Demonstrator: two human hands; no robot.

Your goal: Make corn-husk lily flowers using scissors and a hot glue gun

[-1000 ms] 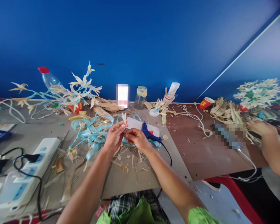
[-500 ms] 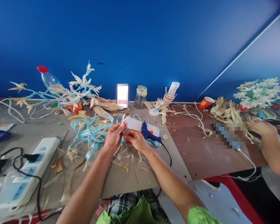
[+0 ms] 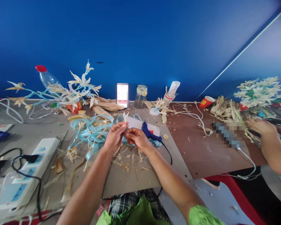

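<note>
My left hand [image 3: 115, 136] and my right hand [image 3: 137, 138] meet above the table, both pinching a small pale husk flower [image 3: 125, 117] whose petals stick up between the fingertips. A blue glue gun [image 3: 149, 133] lies on a white sheet [image 3: 137, 123] just right of my right hand, its black cord trailing toward me. A tangle of light blue ribbon [image 3: 91, 132] lies to the left of my left hand. Husk scraps [image 3: 123, 164] are scattered under my wrists.
A white power strip [image 3: 25, 175] with black plugs lies at the left. A branch of husk flowers [image 3: 70, 90], a bottle [image 3: 45, 76], a jar [image 3: 140, 97] and a red cup [image 3: 206, 102] stand along the back. Another person's hand [image 3: 259, 126] rests on husks at the right.
My hands stay together on the flower, which turns slightly between the fingertips. The view has shifted a little. The other person's hand has barely moved.
</note>
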